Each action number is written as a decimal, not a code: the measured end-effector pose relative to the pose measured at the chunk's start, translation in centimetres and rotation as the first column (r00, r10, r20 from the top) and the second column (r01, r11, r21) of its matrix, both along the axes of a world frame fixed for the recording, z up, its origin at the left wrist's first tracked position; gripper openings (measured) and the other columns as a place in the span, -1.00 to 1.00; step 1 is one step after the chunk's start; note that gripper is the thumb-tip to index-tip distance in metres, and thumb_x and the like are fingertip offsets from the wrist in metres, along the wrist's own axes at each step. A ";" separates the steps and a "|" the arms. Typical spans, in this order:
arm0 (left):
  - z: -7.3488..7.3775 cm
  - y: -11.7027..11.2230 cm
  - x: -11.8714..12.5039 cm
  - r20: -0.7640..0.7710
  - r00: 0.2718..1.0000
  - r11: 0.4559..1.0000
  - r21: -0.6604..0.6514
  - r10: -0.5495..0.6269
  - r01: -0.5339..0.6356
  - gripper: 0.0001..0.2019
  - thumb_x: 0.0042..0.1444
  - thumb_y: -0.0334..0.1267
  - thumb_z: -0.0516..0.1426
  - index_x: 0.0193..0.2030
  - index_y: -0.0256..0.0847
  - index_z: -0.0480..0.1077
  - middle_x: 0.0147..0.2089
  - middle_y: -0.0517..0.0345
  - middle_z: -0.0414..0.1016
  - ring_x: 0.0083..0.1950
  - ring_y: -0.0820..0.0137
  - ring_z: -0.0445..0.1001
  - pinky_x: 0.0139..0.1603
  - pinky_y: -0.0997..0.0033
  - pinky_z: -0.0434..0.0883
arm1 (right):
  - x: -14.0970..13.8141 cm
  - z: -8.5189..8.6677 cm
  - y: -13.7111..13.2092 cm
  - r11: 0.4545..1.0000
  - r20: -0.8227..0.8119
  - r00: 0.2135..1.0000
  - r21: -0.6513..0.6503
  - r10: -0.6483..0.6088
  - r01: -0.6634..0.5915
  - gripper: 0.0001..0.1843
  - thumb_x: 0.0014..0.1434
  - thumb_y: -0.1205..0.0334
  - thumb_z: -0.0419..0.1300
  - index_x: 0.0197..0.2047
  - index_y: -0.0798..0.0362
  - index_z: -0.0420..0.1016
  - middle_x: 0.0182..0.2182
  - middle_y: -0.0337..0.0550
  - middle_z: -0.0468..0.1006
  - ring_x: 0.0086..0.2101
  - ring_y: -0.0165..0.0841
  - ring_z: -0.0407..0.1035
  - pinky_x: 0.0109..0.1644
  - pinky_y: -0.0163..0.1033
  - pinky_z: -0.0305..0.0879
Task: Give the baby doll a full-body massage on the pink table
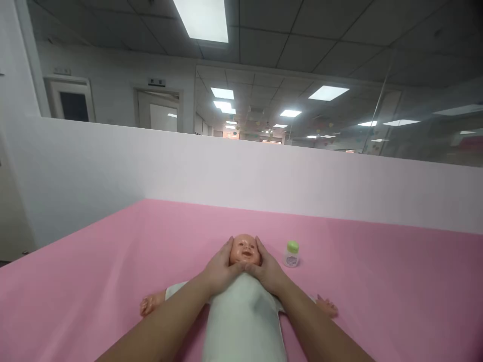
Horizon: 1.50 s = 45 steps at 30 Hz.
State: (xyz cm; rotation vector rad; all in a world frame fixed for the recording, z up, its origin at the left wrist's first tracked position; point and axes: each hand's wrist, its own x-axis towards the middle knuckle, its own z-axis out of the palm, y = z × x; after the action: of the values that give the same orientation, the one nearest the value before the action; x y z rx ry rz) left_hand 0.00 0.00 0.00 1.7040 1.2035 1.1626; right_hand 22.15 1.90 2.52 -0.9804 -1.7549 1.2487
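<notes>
A doll (243, 322) in a pale suit lies on its back on a pink cover (385, 281), its body nearest the viewer and its arms spread out past the person's forearms. The left hand (220, 271) and the right hand (267, 272) grip its head from either side — fingers along the cheeks, thumbs meeting near the chin. Just beyond the right hand, a small white bottle (291, 258) with a green cap stands upright on the cover. Farther back rises a low white wall (302, 183) — above it, glass panes (279, 103) and lit ceiling panels (204, 17).
</notes>
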 end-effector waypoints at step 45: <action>-1.0 1.0 -0.5 0.056 0.998 1.000 -0.003 0.022 -0.022 0.09 0.15 0.18 0.30 0.60 -0.20 -0.20 0.56 -0.06 0.02 0.53 0.01 0.09 0.48 0.13 0.16 | -0.4 -1.0 0.6 1.000 -0.098 0.995 0.004 -0.006 0.006 0.30 0.00 -0.10 0.51 0.57 -0.16 -0.22 0.46 -0.15 0.16 0.38 -0.15 0.17 0.47 0.00 0.13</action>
State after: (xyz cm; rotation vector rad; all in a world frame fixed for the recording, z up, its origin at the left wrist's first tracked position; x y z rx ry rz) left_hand -0.50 1.03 -1.05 1.6492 1.1917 1.2135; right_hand 21.79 2.46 1.49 -0.9056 -1.6770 1.2677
